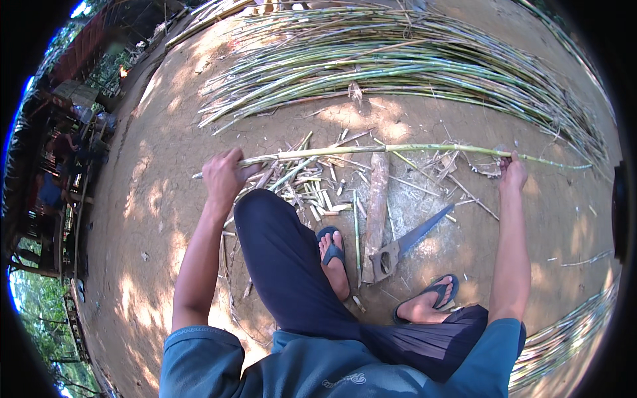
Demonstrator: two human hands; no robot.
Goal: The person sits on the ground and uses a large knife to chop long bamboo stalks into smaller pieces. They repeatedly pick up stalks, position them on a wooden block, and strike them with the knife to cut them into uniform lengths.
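Large pile of long green-brown stalks [371, 69] beyond left hand [225, 174] and right hand [513, 172]. Long slender yellow-green stalk [332, 152] stretched between hands, both grasping it. Brown wooden log [377, 199] between hands; grey-bladed handsaw [424, 230] left of right hand; short pale-green pieces [312, 189] beside left hand.

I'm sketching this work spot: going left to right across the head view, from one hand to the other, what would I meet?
Left hand, pile of cut stalk pieces, log, saw blade, right hand. The long stalk runs through both hands, so it is left out.
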